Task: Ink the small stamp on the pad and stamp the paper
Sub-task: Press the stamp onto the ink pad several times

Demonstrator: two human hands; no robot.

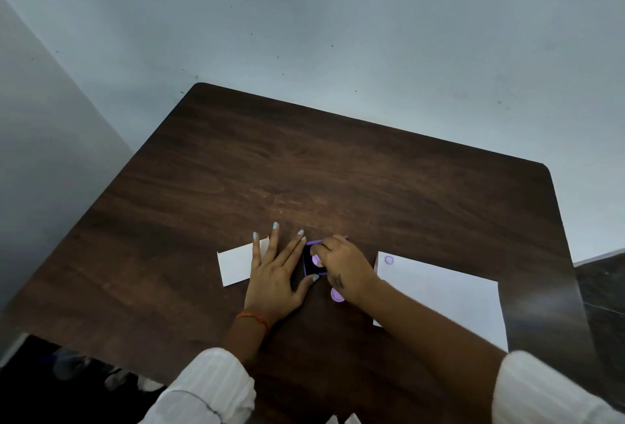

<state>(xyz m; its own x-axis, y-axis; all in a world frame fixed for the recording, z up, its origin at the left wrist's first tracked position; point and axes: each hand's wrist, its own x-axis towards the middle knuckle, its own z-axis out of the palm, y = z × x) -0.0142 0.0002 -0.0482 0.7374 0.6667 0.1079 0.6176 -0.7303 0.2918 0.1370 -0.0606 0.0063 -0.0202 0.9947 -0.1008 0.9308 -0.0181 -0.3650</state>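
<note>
A: Head view, and the right hand (341,266) was down over the small dark ink pad with its purple rim (308,263), fingers pinched round the little lilac round stamp (317,260).

B: Pressed into the pad, was it?

A: It looked to be touching, though the fingers hid the contact. The left hand (274,276) lay flat and spread on the dark wood-grain worktop (338,180), thumb against the pad's near edge, holding nothing, just bracing.

B: And the target?

A: The large white sheet of paper (446,298) lay to the right of the pad, just beside the right forearm, one purple round mark (389,260) already at its far left corner. So the stamp's next trip ran rightward, and the right hand was the nearer one by far.

B: Anything else?

A: A small white card (235,264) sat partly under the left fingers, and a lilac disc, likely a cap (337,295), peeked from below the right wrist.
</note>
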